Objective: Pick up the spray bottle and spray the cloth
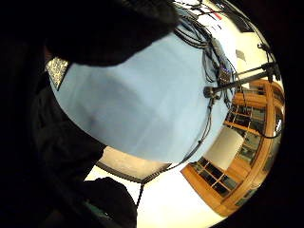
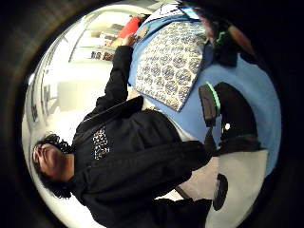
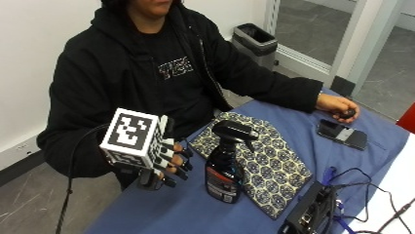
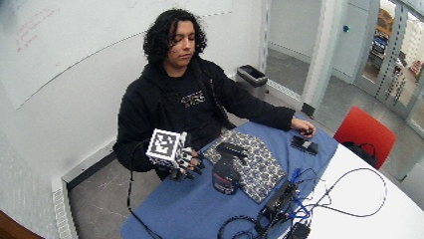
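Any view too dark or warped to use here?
Little finger side palm view: black glove fills nearly half, the blue table bulges. Thumb side view: strong wide-angle curvature, patterned cloth legible. Outside view: evenly lit, spray bottle and gloved right hand plain.

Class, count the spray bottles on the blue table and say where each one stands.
1. The spray bottle stands upright on the blue table, at the patterned cloth's near edge, beside the gloved right hand. None other shows.

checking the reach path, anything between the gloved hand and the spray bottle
Nothing: in the outside view only a bare strip of blue tablecloth separates the gloved right hand from the spray bottle.
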`<act>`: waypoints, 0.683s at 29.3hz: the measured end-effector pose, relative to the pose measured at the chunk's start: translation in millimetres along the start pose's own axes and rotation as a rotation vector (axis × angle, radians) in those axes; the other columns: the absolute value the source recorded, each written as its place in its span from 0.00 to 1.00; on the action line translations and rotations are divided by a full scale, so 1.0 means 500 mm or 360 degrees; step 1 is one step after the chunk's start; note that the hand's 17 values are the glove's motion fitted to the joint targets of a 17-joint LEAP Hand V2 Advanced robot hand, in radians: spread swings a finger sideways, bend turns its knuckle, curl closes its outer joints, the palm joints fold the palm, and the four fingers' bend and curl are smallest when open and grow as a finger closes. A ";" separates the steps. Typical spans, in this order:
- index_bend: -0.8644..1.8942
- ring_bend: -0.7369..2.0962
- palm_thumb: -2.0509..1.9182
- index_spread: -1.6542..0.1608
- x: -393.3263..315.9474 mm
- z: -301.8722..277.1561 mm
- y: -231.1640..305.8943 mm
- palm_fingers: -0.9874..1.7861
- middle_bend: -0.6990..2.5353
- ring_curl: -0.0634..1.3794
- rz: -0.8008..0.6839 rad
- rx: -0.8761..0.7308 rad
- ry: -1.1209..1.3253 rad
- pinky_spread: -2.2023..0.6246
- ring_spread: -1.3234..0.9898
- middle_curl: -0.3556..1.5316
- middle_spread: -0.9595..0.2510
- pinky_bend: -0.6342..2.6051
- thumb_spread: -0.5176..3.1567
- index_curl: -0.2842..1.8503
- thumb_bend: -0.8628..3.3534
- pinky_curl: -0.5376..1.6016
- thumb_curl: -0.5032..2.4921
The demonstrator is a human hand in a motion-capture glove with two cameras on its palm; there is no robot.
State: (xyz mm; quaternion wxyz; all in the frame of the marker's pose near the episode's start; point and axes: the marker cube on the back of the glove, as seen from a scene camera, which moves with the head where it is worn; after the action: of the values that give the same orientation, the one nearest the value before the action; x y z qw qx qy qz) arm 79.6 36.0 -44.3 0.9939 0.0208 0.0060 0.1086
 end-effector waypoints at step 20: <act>0.34 0.38 0.69 0.75 0.082 -0.145 -0.149 0.61 0.30 0.26 -0.0112 0.0320 -0.0408 0.85 0.55 0.38 0.76 0.26 0.50 0.26 0.27 0.40 0.27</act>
State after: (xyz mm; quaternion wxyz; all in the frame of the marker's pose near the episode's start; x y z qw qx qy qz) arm 134.7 -25.0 -120.0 0.9826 0.1335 -0.1093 0.0691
